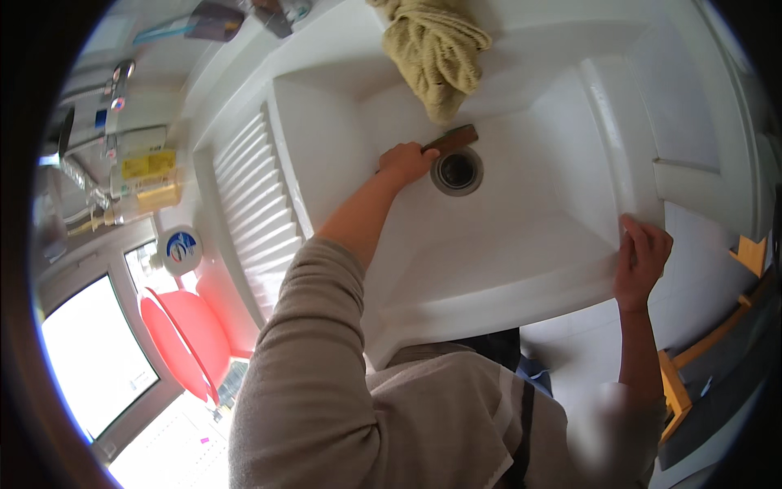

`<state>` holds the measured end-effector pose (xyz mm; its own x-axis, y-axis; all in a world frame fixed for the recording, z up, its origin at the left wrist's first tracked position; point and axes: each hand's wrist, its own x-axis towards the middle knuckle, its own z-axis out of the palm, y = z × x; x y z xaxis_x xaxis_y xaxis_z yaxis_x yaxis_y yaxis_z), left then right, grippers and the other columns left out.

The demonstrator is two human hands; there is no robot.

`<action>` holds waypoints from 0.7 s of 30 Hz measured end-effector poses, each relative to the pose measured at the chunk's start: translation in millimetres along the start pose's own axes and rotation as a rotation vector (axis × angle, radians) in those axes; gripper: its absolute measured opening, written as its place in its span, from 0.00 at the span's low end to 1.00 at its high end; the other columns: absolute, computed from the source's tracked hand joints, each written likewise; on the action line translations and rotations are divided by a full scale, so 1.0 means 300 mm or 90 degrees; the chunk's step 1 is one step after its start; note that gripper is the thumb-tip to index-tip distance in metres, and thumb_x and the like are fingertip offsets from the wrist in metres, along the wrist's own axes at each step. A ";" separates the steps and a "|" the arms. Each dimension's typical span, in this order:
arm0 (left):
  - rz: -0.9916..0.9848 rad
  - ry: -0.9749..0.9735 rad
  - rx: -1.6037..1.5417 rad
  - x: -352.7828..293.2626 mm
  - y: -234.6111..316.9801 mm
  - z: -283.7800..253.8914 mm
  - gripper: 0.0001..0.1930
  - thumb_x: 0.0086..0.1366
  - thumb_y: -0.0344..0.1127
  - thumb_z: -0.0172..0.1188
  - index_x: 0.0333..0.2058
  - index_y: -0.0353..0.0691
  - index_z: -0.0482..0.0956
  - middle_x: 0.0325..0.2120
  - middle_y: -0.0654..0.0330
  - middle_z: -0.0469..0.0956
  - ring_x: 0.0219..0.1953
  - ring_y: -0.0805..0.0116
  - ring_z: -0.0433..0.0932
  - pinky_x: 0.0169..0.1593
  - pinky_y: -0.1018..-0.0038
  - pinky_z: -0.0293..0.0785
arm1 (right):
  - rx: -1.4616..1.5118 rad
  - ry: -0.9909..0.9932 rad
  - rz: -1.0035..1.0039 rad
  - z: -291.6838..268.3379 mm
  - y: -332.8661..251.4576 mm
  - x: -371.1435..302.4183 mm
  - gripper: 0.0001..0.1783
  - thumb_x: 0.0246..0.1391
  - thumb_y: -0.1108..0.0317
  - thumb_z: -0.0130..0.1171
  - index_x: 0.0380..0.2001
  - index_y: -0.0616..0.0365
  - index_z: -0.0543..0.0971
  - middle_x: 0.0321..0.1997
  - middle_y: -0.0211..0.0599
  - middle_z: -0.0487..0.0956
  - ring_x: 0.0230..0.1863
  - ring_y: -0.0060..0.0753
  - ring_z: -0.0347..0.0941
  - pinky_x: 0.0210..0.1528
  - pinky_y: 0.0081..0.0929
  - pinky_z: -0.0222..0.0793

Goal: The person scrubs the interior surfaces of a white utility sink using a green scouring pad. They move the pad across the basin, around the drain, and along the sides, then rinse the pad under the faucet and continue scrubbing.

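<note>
Head view: a brown brush-like tool (456, 140) is gripped in the closed fingers of the left hand (407, 165), the nearer one. From them it is extended rightward and slightly away, long axis slanted, beside the drain (458, 171). The sink rim (505, 298) is touched by the right hand (642, 257), fingers bent, well apart.

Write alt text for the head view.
The left hand holds what looks like a brown brush by the drain of a white sink; the right hand touches the sink's right front corner. A yellowish cloth hangs over the back edge.
</note>
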<state>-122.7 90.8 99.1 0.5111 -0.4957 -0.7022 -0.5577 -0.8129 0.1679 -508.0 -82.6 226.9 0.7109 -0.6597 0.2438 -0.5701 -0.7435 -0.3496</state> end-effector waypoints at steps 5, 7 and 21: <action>0.039 0.040 -0.028 0.071 0.178 0.047 0.29 0.63 0.61 0.46 0.45 0.41 0.81 0.43 0.51 0.81 0.49 0.54 0.78 0.51 0.61 0.73 | -0.032 -0.003 -0.004 0.009 -0.012 0.006 0.16 0.53 0.76 0.54 0.44 0.50 0.81 0.42 0.33 0.72 0.47 0.39 0.63 0.49 0.35 0.64; 0.050 0.068 -0.039 0.108 0.251 0.087 0.29 0.63 0.61 0.46 0.45 0.41 0.81 0.42 0.52 0.81 0.49 0.54 0.78 0.50 0.62 0.73 | -0.037 -0.008 -0.012 -0.001 -0.001 0.008 0.16 0.53 0.76 0.54 0.44 0.50 0.81 0.42 0.33 0.72 0.47 0.39 0.63 0.49 0.34 0.65; 0.001 -0.029 -0.084 0.054 0.213 0.047 0.30 0.64 0.63 0.46 0.37 0.40 0.81 0.25 0.57 0.82 0.22 0.64 0.80 0.34 0.68 0.76 | -0.040 -0.006 -0.006 0.000 0.008 -0.007 0.16 0.53 0.75 0.54 0.44 0.48 0.80 0.42 0.33 0.72 0.47 0.40 0.64 0.50 0.35 0.64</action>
<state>-159.4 35.3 88.7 0.4784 -0.4849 -0.7322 -0.4657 -0.8469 0.2566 -511.0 -83.0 225.5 0.7193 -0.6524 0.2386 -0.5884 -0.7548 -0.2900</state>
